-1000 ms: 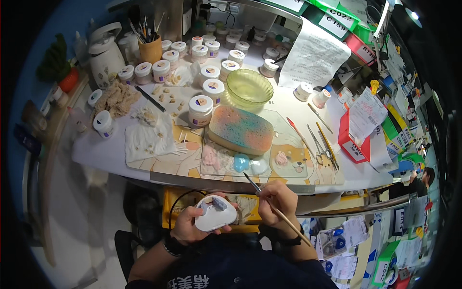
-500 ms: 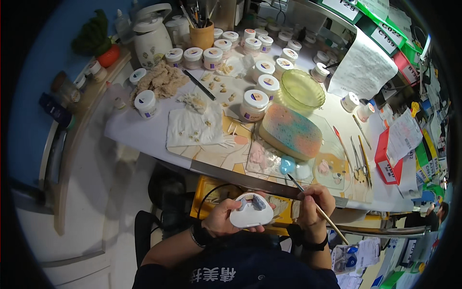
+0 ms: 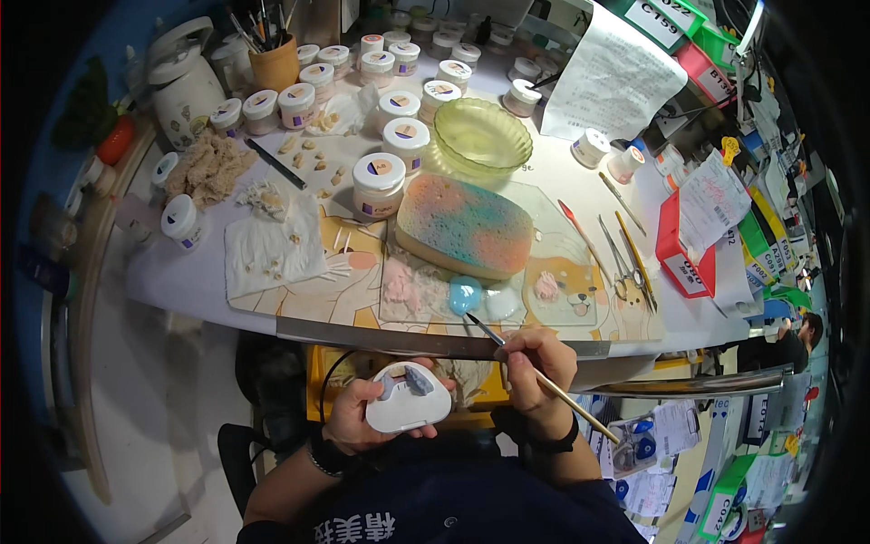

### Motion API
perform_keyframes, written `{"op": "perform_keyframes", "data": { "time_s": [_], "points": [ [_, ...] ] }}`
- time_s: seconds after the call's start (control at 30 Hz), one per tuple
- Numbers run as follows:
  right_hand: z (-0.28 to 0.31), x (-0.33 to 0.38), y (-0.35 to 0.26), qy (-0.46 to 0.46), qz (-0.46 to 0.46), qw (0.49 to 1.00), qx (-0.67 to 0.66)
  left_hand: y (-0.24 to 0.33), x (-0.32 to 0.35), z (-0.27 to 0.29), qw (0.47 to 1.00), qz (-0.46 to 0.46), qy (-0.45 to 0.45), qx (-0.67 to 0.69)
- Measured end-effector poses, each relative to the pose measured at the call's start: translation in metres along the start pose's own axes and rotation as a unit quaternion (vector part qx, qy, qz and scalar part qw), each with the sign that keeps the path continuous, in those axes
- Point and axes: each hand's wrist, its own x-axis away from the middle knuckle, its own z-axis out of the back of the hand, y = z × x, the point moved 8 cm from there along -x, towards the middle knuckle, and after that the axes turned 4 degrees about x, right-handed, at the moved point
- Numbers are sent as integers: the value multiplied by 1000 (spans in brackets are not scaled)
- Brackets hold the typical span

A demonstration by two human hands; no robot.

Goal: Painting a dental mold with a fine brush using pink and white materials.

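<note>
Below the table's front edge, my left hand (image 3: pixel 352 415) is closed around a dental model on a white rounded base (image 3: pixel 410 415); grey-blue pieces stand on its upper part. My right hand (image 3: pixel 541 370) pinches a fine brush (image 3: pixel 573 403) with a pale wooden handle. Its dark tip is at the lower edge of a blue blob of paste (image 3: pixel 465 292); whether it touches cannot be told. That blob lies on a glass slab (image 3: pixel 569 238), between crumbly pink material (image 3: pixel 401 284) and a whitish blob (image 3: pixel 501 303). A smaller pink lump (image 3: pixel 546 286) sits farther right.
A multicoloured sponge (image 3: pixel 464 227) and a green glass bowl (image 3: pixel 483 136) stand behind the blobs. Several white-lidded jars (image 3: pixel 378 186) crowd the back. Tooth-like pieces lie on white tissue (image 3: pixel 272 249) at left. Scissor-like forceps (image 3: pixel 621 263) and a red tray (image 3: pixel 681 254) are at right.
The whole view has shifted, so the table now appears farther left and higher. The model is tilted slightly differently in my left hand. Both hands keep their holds, and the brush tip stays by the blue blob.
</note>
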Motion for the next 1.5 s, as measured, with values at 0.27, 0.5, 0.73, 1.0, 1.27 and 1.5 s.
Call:
{"op": "perform_keyframes", "data": {
  "time_s": [0.27, 0.5, 0.73, 1.0, 1.27, 1.5],
  "points": [
    [0, -2, -2, -2, 6, 999, 32, -1, 2, 7, 1000, 2, 17, 4],
    [-2, -3, -2, -6, 7, 999, 47, 0, 1, 5, 1000, 2, 8, 11],
    [-2, -2, -1, 3, 8, 999, 38, 0, 1, 4, 1000, 3, 10, 8],
    [-2, -1, -2, -1, -3, 999, 43, 1, 2, 3, 998, -7, 43, -47],
    [-16, 8, -54, -59, 182, 981, 34, 0, -2, -3, 990, -29, 59, -125],
    [-43, 29, -68, -159, 210, 965, -18, -2, 1, -2, 988, -44, 71, -129]
  ]
}}
